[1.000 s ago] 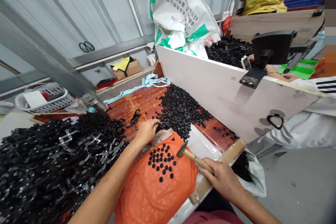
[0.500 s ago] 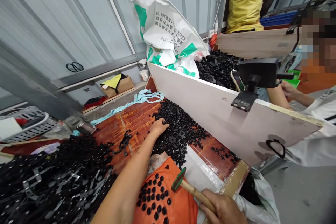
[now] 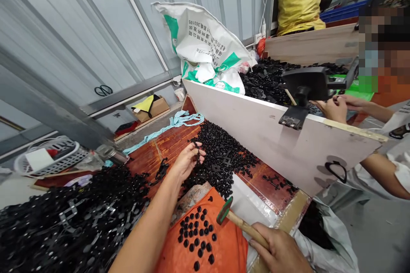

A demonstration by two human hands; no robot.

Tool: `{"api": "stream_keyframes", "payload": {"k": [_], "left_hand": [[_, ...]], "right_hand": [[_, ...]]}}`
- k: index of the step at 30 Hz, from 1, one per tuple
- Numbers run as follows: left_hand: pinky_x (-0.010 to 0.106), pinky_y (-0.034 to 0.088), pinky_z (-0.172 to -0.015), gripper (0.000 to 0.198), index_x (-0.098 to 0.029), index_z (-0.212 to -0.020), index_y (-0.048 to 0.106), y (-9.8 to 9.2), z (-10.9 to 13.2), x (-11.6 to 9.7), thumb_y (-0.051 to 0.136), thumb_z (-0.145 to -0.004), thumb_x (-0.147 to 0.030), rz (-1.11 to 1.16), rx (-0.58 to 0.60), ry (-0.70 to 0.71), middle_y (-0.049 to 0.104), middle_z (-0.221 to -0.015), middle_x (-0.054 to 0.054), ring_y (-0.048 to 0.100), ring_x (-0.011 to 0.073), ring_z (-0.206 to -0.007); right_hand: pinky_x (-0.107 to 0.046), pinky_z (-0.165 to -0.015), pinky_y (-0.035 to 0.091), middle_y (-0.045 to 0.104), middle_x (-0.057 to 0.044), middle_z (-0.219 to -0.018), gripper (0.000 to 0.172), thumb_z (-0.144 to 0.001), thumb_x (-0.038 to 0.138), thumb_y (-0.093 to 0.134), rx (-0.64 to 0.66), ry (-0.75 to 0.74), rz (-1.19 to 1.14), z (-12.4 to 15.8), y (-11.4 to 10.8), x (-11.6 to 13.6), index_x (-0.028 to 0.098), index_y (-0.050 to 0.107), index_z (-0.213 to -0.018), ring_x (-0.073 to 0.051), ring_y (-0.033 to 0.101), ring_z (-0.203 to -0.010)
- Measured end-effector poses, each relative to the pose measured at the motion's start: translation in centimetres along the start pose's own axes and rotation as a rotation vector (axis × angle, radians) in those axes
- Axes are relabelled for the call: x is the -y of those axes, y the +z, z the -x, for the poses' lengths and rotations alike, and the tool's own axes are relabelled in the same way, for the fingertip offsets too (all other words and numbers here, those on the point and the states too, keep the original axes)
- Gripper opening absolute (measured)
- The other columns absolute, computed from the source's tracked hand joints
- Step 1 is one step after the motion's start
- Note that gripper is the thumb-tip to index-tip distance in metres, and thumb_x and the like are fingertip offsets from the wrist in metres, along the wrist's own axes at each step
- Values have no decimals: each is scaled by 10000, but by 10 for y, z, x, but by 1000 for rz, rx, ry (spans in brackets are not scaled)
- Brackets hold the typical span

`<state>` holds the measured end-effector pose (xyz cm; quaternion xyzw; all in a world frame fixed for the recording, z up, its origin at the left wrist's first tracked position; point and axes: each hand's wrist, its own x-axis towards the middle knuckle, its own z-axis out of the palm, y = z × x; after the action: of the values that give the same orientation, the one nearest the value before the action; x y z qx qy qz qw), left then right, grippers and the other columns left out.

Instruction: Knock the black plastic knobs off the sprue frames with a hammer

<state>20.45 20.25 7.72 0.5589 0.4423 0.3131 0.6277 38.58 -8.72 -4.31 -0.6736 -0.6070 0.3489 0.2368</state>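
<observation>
My left hand (image 3: 185, 162) is raised palm-up over a heap of small black plastic parts (image 3: 224, 158), pinching a black piece between fingertips. My right hand (image 3: 280, 251) grips the wooden handle of a small green-headed hammer (image 3: 235, 219) at the bottom right. The hammer's head hovers by an orange cloth (image 3: 205, 247) that carries several round black caps (image 3: 197, 234). A large mass of black cross-shaped sprues (image 3: 67, 222) fills the left side of the red-brown table (image 3: 166, 147).
A white divider board (image 3: 272, 136) runs along the right with a black clamp and stand (image 3: 303, 89). Beyond it another person's hands (image 3: 336, 106) work over more black parts. A printed white sack (image 3: 205, 47), a white basket (image 3: 48, 155), a metal can (image 3: 107, 152) and a cardboard box (image 3: 150, 106) stand behind.
My left hand reached into the black heap, then lifted and turned palm-up with a piece in its fingers. The view tilted upward; the hammer hand stayed low at the right.
</observation>
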Motion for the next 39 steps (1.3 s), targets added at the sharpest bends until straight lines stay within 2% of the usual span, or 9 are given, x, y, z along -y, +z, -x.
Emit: {"api": "stream_keyframes", "payload": {"k": [4,8,12,16,20,23,27,32,39], "left_hand": [[213,395,-579,371,-156,-1104,627,-11,71,2,702,-871,-435,318,152,-34,635,-759,29,485,76,-572],[195,318,-538,299,-173,-976,625,-19,135,19,640,-929,-468,285,151,-67,535,-656,-22,396,58,-523],[204,354,-554,319,-197,-979,618,-30,182,34,628,-916,-510,-10,26,-93,572,-707,-14,478,84,-552],[322,476,-814,271,-217,-899,707,-49,221,42,523,-937,-413,-586,-122,109,671,-866,72,629,206,-854],[500,388,-1043,280,-266,-1022,730,-73,260,52,468,-929,-293,-1185,-426,218,761,-949,94,666,260,-897],[544,323,-1108,277,-265,-1055,713,-81,284,59,459,-952,-308,-1335,-532,204,779,-911,85,690,262,-866],[449,442,-969,275,-258,-1005,700,-70,296,66,455,-953,-371,-1118,-457,111,776,-994,83,689,273,-933],[335,491,-816,363,-237,-909,669,-55,277,83,408,-976,-481,-664,-266,-15,744,-961,65,679,241,-909],[322,436,-838,412,-227,-796,656,-63,242,106,375,-976,-469,-723,-233,-31,735,-875,41,667,230,-885]], "right_hand": [[-250,-613,341,643,38,-706,318,-998,458,447,-5,-24,-9,0,-1,-1,229,542,-799,-141,604,-666],[-260,-619,352,637,31,-697,304,-995,461,449,17,-28,18,-1,-7,2,239,586,-839,-159,619,-670],[-265,-617,356,627,31,-691,294,-997,468,444,36,-36,72,-1,-10,2,258,624,-898,-170,613,-664],[-258,-602,368,612,34,-667,309,-999,497,446,37,-48,104,-1,-12,1,268,637,-915,-171,605,-635],[-256,-586,383,630,28,-665,328,-1000,532,449,22,-59,127,0,-14,4,281,656,-960,-175,610,-615],[-252,-582,389,635,30,-670,348,-1003,553,437,30,-64,138,0,-15,6,290,664,-988,-174,616,-612],[-253,-592,388,635,38,-668,320,-996,545,458,37,-52,145,0,-16,9,299,663,-991,-175,624,-619],[-262,-593,384,644,33,-668,302,-996,527,468,32,-53,167,0,-18,13,299,666,-983,-181,629,-619],[-262,-587,386,653,26,-671,310,-1003,516,461,17,-62,199,1,-18,14,283,662,-969,-178,635,-622]]}}
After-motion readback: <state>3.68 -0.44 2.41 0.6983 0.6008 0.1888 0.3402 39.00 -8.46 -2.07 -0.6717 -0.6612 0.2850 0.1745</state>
